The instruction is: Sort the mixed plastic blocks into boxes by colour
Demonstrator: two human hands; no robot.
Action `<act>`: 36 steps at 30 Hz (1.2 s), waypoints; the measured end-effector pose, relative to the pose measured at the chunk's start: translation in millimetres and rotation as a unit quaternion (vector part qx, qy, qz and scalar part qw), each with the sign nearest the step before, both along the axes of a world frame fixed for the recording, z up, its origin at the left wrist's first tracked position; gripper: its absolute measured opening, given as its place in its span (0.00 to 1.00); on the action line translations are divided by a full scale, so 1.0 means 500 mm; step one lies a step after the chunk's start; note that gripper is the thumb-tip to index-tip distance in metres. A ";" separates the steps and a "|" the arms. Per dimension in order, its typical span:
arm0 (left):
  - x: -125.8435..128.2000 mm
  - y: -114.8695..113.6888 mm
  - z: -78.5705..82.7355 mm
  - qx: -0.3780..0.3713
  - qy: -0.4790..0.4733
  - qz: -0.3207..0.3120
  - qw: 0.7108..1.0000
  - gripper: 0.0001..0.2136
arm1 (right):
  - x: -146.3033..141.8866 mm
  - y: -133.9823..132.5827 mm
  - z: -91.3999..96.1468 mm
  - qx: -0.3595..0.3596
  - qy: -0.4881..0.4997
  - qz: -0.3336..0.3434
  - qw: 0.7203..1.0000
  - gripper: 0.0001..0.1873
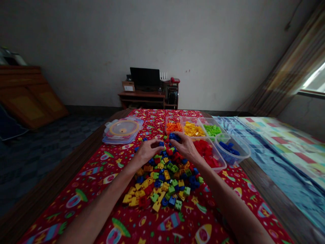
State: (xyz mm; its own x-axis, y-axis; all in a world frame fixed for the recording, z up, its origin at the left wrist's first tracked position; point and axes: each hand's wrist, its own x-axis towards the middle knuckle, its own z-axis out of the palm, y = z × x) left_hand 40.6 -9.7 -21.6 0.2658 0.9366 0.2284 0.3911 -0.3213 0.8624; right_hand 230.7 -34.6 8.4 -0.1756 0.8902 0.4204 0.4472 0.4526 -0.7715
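A loose pile of mixed toy building bricks (165,176) lies on the red patterned tablecloth (101,203). At the pile's far edge, my left hand (148,151) pinches a blue brick (161,144) between thumb and fingers. Just to its right, my right hand (186,146) has its fingers closed on blue bricks (174,136). Beyond and right of the pile stands a clear divided container (220,165) with orange, yellow, green and red bricks sorted by compartment. Blue bricks (228,148) lie in a round clear tub (245,154) beside it.
Stacked clear lids (122,130) lie at the table's far left. A bed (284,149) adjoins the right side. Against the wall, a desk (142,95) carries a black monitor (145,78). A wooden cabinet (30,95) stands far left.
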 end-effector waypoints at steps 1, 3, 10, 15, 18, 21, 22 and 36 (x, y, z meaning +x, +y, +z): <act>0.002 -0.001 0.001 0.008 0.003 -0.003 1.000 0.21 | -0.002 -0.001 0.000 -0.003 -0.011 0.002 1.000 0.16; 0.007 -0.008 0.002 0.041 0.031 0.004 0.999 0.24 | -0.009 -0.007 -0.001 -0.017 -0.042 0.004 0.999 0.16; 0.034 -0.045 0.016 0.114 0.164 0.016 0.980 0.32 | -0.025 -0.025 -0.014 0.000 -0.136 0.020 0.991 0.17; 0.035 -0.053 0.028 0.132 0.140 -0.008 0.981 0.28 | 0.013 -0.005 -0.001 0.046 -0.118 0.005 0.992 0.15; 0.025 -0.048 0.037 0.156 0.142 -0.009 0.978 0.24 | 0.083 0.009 0.033 0.084 -0.100 -0.080 0.988 0.15; 0.005 -0.033 0.043 0.173 0.158 0.003 0.972 0.19 | 0.188 0.008 0.068 0.116 -0.125 -0.217 0.961 0.17; -0.004 -0.025 0.043 0.175 0.163 0.006 0.971 0.18 | 0.227 0.003 0.075 0.118 -0.154 -0.258 0.947 0.18; -0.158 0.083 -0.020 0.126 0.275 0.092 0.949 0.23 | 0.360 -0.028 0.068 0.069 -0.250 -0.418 0.870 0.17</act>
